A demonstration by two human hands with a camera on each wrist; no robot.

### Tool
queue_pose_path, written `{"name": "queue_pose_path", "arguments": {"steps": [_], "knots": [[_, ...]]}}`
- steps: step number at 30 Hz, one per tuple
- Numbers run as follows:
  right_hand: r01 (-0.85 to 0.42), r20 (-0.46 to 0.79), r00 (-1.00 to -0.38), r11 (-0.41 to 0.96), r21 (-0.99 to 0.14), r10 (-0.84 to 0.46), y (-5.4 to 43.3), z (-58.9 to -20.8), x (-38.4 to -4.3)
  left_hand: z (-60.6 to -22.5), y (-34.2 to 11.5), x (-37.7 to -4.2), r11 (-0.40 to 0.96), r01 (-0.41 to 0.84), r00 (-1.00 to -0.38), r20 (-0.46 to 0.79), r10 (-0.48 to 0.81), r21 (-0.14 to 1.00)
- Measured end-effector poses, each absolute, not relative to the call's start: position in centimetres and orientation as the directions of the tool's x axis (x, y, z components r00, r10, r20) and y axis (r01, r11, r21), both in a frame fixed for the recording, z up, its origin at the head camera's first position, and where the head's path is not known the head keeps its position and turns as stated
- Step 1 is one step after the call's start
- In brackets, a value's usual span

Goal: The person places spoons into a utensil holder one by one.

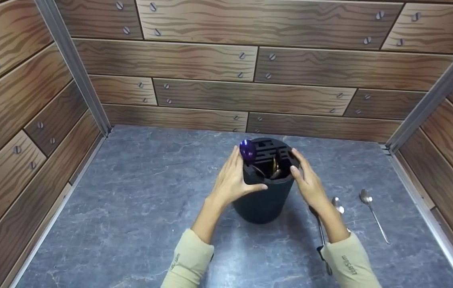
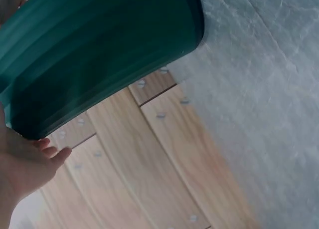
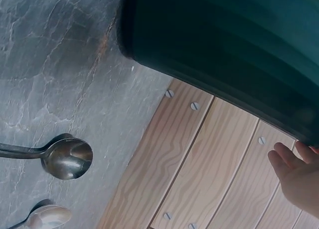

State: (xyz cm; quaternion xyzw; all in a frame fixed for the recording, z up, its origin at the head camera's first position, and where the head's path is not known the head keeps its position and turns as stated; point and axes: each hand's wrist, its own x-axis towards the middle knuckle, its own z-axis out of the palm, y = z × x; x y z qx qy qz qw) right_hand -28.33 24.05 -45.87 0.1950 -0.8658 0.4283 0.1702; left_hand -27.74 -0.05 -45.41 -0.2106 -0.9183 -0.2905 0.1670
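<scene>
A dark green utensil holder [image 1: 264, 202] with a slotted black top stands on the grey marbled tabletop. A shiny purple spoon [image 1: 247, 150] sticks up at its left rim, and a gold-coloured utensil [image 1: 275, 165] shows inside the larger opening. My left hand [image 1: 232, 180] holds the holder's left side near the top, its thumb across the front. On the opposite side my right hand [image 1: 308, 182] grips the upper wall, fingers and thumb at the rim. Both wrist views show fingers against the holder's upper end; the lower parts of the utensils inside are hidden.
Right of the holder lie a silver spoon [image 1: 366, 196] and another spoon [image 1: 337, 205], partly behind my right forearm. A long dark-ended utensil [image 1: 322, 232] lies partly under that sleeve. Wood-patterned walls [image 1: 210, 60] enclose the table's back and sides.
</scene>
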Motion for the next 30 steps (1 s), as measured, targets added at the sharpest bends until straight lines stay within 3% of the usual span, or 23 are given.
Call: {"name": "queue_pose_path", "arguments": {"steps": [7, 19, 30], "knots": [[-0.493, 0.47, -0.861, 0.54, -0.682, -0.193, 23.97, -46.03, -28.25, -46.16, -0.2, -28.17, 0.747, 0.498, -0.85, 0.42, 0.318, 0.441], [-0.487, 0.464, -0.865, 0.544, -0.683, -0.191, 24.08, -45.91, -28.35, -46.47, -0.05, -28.54, 0.672, 0.526, -0.838, 0.454, 0.305, 0.521], [-0.472, 0.439, -0.877, 0.531, -0.704, -0.198, 24.12, -45.73, -28.2, -46.18, 0.59, -28.14, 0.701, 0.517, -0.828, 0.493, 0.266, 0.491]]}}
